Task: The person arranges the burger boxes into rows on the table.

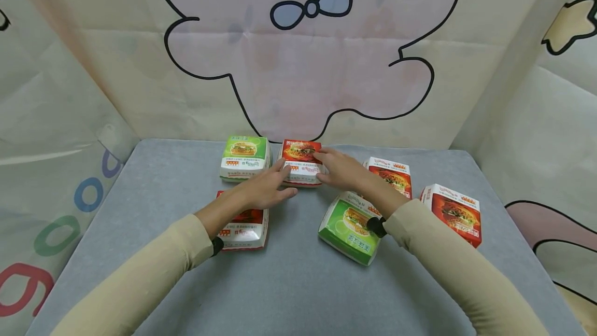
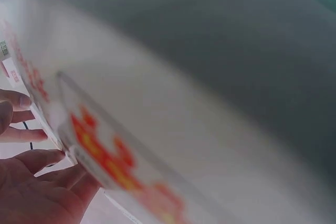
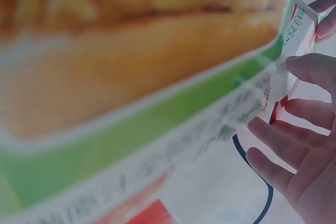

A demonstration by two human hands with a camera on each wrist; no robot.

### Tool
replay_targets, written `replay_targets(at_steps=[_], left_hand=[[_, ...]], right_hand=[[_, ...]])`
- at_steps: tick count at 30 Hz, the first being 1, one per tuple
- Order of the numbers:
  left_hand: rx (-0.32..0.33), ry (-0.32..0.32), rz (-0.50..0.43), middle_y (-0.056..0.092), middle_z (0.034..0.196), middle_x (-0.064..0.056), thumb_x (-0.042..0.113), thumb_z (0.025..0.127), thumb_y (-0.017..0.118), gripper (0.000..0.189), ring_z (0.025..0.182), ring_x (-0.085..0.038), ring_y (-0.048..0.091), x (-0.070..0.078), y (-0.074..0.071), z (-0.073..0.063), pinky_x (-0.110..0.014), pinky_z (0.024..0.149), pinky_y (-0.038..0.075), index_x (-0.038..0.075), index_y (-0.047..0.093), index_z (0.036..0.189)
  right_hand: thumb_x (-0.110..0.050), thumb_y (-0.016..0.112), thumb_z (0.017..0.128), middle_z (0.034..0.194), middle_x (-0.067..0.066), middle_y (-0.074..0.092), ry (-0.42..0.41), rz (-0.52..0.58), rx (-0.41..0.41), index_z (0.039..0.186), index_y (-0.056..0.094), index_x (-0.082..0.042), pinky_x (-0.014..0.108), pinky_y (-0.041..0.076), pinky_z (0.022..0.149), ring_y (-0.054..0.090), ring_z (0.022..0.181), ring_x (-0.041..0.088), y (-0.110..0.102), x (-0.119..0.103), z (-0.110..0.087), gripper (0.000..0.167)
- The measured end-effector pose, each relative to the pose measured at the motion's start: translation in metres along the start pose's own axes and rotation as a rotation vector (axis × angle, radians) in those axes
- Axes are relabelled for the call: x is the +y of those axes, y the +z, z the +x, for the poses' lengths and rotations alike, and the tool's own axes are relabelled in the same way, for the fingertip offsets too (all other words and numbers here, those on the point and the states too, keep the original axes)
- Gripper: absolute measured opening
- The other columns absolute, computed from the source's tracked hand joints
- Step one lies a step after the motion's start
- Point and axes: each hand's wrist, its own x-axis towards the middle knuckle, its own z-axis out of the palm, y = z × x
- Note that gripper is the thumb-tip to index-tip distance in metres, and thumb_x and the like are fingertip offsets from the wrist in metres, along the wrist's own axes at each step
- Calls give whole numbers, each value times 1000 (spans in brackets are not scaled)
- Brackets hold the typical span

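A red-and-white burger box (image 1: 300,150) sits at the back middle of the table. My left hand (image 1: 266,188) reaches to its left front corner, fingers extended and thumb apart. On the other side, my right hand (image 1: 342,170) has its fingertips at the box's right edge, fingers loosely spread. Just left of that box is a green burger box (image 1: 243,154). Another red burger box (image 1: 242,232) lies under my left forearm and is partly hidden by it. A second green box (image 1: 350,227), turned at an angle, lies below my right wrist.
Two more red burger boxes stand at the right: one (image 1: 392,172) behind my right forearm, the other (image 1: 454,211) further right. The grey cloth-covered table (image 1: 298,294) meets a printed backdrop (image 1: 317,77) at its back edge.
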Motion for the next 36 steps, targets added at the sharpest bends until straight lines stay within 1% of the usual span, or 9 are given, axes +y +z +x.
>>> replay_targets(at_steps=[6, 9, 14, 17, 21, 24, 30, 33, 36], left_hand=[[-2, -6, -8, 4, 166, -14, 48, 100, 53, 77, 151, -32, 13, -3, -1, 0, -52, 118, 21, 6, 24, 157], [3, 6, -14, 4, 166, -15, 48, 101, 52, 76, 151, -32, 13, -4, -2, -1, -51, 118, 20, 5, 25, 157], [60, 29, -36, 6, 166, -16, 47, 101, 52, 74, 150, -31, 16, -4, -5, -5, -52, 116, 24, 5, 26, 157], [101, 43, -54, 10, 166, -14, 46, 101, 53, 72, 149, -31, 23, -3, -3, -8, -53, 114, 29, 8, 28, 157], [157, 97, -53, 20, 164, -13, 43, 100, 56, 68, 145, -30, 33, 2, 2, -12, -51, 112, 33, 11, 33, 156], [178, 128, -68, 24, 163, -11, 41, 99, 58, 67, 143, -28, 36, 9, 7, -16, -49, 111, 36, 14, 35, 156], [146, 185, -109, 27, 162, -7, 39, 98, 61, 66, 142, -25, 39, 24, 16, -23, -47, 108, 40, 18, 36, 156], [121, 207, -118, 28, 162, -6, 38, 98, 61, 65, 142, -23, 38, 30, 21, -25, -46, 107, 42, 23, 36, 156], [100, 241, -127, 28, 162, -4, 36, 98, 62, 66, 140, -20, 40, 35, 27, -27, -45, 106, 43, 24, 34, 156]], right_hand=[[-25, 66, 96, 152, 24, 40, -15, 8, 13, 148, 44, 0, 52, 35, 111, 39, 140, 38, -2, -2, 1, 62], [-25, 66, 96, 152, 24, 39, -17, 20, 13, 149, 43, 0, 52, 36, 110, 40, 139, 39, -3, -2, 0, 62], [-26, 65, 96, 152, 23, 40, -8, 67, 6, 148, 45, -3, 54, 38, 108, 42, 138, 40, -9, 3, -6, 60], [-27, 64, 97, 152, 22, 41, -16, 101, 1, 148, 45, -5, 54, 41, 106, 46, 134, 38, -12, 10, -14, 59], [-27, 65, 97, 151, 18, 43, -48, 173, 16, 149, 45, -7, 53, 46, 100, 53, 126, 35, -14, 21, -30, 59], [-27, 65, 97, 150, 16, 45, -79, 232, 42, 149, 45, -9, 52, 48, 97, 54, 125, 33, -15, 29, -45, 58], [-20, 69, 94, 140, 14, 55, -133, 292, 93, 145, 49, -8, 51, 51, 91, 59, 118, 32, -16, 47, -78, 55], [-19, 72, 92, 129, 12, 61, -120, 301, 76, 144, 51, -10, 51, 52, 90, 60, 111, 30, -15, 55, -93, 57], [-20, 74, 91, 129, 12, 61, -111, 294, 55, 145, 51, -11, 52, 51, 92, 59, 113, 29, -13, 61, -106, 59]])
